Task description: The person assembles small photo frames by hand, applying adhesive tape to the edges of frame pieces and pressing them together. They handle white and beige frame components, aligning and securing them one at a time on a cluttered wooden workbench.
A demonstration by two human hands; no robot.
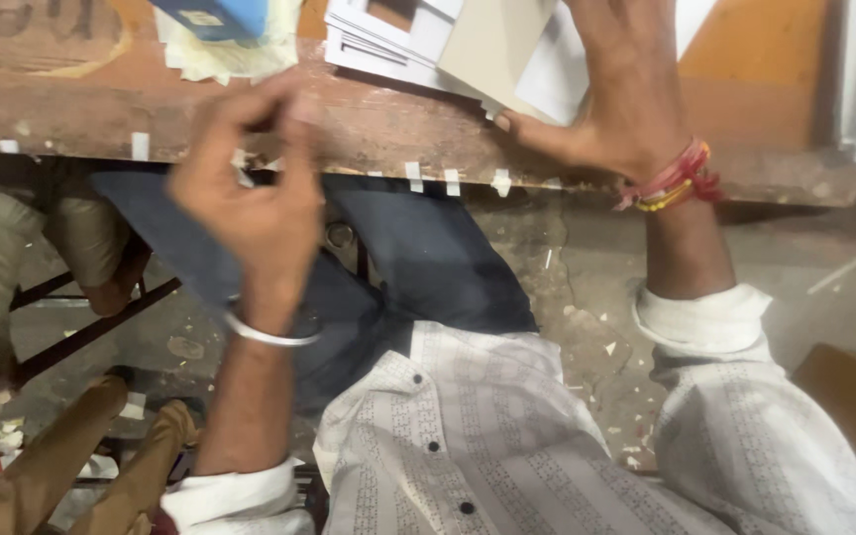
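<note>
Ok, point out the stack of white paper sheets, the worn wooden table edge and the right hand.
stack of white paper sheets (388, 45): head view, top sheet.
worn wooden table edge (378, 124): head view, bare front face.
right hand (626, 89): head view, back of hand.

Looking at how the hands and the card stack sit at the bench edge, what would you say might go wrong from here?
The stack of white cards overhangs the worn bench edge; only the right hand pins it, so sheets could slide off. The left hand pinches a tape strip that might stick to the fingers.
</note>
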